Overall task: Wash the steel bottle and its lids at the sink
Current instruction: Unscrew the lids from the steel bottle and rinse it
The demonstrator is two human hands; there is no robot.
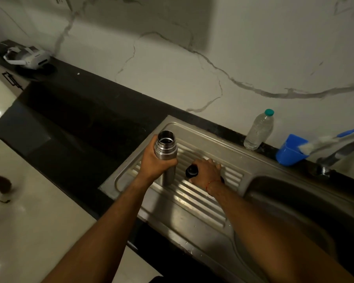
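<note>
I note a black counter (86, 111) running along a marbled wall, with the steel sink (192, 203) set into it. The ribbed drainboard is on the left and the basin on the right.

The steel bottle (166, 149) stands upright on the drainboard near its far left corner. It is a slim brushed-metal cylinder with a ringed, threaded neck. Its mouth is uncapped and the inside looks dark. My left hand (153, 163) is wrapped round the body just below the neck, fingers curled across the front, so the neck and mouth stand clear above the hand and the base shows below it.

A clear plastic bottle (259, 129) with a green cap stands on the counter strip behind the sink. Beside it, further right, is a blue holder (288, 153) with a brush (315, 144) leaning out of it towards the tap (339, 152).

My right hand (207, 172) lies palm down on the drainboard, just to the right of the steel bottle and apart from it. Its fingers are arched towards the ribs.

A black lid (191, 171), round and small, shows at the thumb side of that hand, between the hand and the steel bottle's base, with the thumb against its top. I cannot tell whether the hand grips it or only rests over it. A second dark shape shows at the wrist's right edge; I cannot identify it.
</note>
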